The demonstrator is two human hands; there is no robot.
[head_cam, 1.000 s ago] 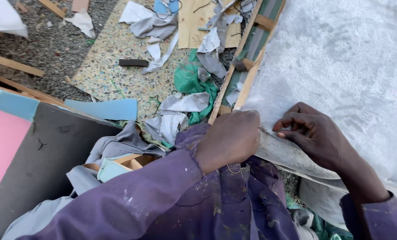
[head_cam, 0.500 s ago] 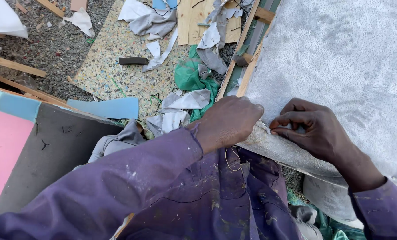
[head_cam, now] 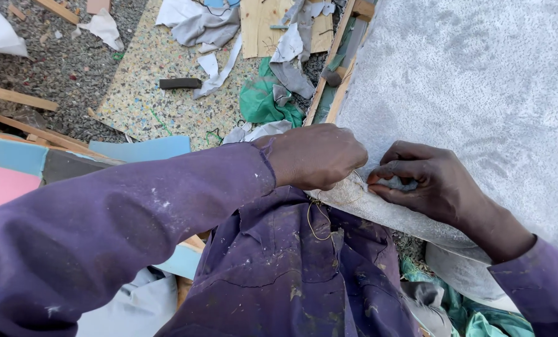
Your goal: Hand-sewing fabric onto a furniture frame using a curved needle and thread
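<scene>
Head view: the left hand (head_cam: pixel 319 156) is closing in a fist at the lower edge of the grey fabric sheet (head_cam: pixel 478 93), while the right hand (head_cam: pixel 425 178) is pinching that edge just beside it; a thin thread (head_cam: pixel 313 224) is dangling below them over purple clothing

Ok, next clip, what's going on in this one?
A person in purple work clothes is working at the edge of a grey fabric sheet stretched over a wooden frame. The left hand is closed at the sheet's frayed edge, and the right hand presses and pinches the fabric beside it. A thin thread loops down from the edge. Foam pieces and cloth scraps litter the ground.
</scene>
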